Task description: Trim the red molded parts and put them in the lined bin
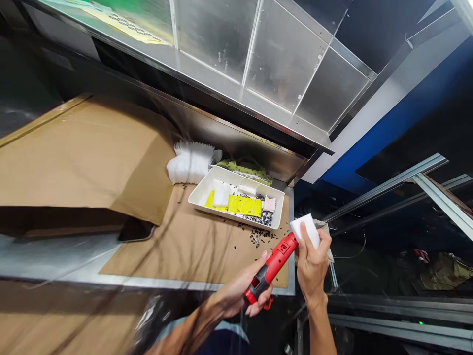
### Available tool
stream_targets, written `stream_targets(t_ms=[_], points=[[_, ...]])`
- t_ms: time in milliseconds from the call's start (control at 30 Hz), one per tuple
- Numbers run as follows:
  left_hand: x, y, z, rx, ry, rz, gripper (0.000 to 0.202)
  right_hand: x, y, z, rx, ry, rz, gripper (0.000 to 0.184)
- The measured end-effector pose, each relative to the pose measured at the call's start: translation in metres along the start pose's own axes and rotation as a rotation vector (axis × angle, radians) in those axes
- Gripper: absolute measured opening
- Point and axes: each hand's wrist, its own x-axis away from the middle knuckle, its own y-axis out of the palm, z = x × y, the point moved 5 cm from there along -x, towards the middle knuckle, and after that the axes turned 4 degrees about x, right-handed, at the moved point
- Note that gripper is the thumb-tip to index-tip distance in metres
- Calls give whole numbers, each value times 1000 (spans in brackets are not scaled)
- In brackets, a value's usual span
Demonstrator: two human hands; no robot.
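A panelled stainless steel hood is slanting across the top of the view, and a sheet of smooth brown cardboard is covering the bench in front of the person. Ahead of the left hand, a shallow rectangular white plastic tray is sitting on the cardboard, carrying flat yellow cards and loose black screws. More black screws are scattering across the cardboard just beyond the left hand, while a ruffled white bundle is resting farther ahead, beside the tray. The left hand is closing firmly around a red power tool with a ribbed black grip, its long axis running diagonally away toward the right hand and its narrow nose pointing up at a rectangular white foam block, seemingly touching it. The right hand is partly closed, gripping that block upright between thumb and fingers.
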Motion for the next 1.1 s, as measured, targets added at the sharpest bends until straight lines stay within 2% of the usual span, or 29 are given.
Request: stream_targets(t_ms=[233, 400, 500, 567, 667, 867, 1000, 1100], points=[[6, 2, 3, -51, -8, 48, 74, 0, 9, 2, -47, 30, 13, 37], [9, -1, 5, -123, -8, 145, 69, -7, 11, 12, -101, 59, 5, 38], [9, -3, 6, -210, 79, 162, 61, -8, 11, 13, -133, 84, 19, 38], [9, -4, 6, -241, 138, 147, 70, -7, 8, 12, -138, 99, 41, 38], [9, -6, 8, -287, 162, 156, 84, -7, 6, 8, -133, 64, 29, 37], [18, -3, 22, -421, 282, 230, 85, -11, 6, 5, -90, 33, 72, 36], [25, -1, 29, -529, 294, 279, 86, -5, 10, -2, -98, -35, 22, 36], [29, -1, 32, -583, 300, 290, 81, -5, 12, 0, -68, -52, 32, 36]])
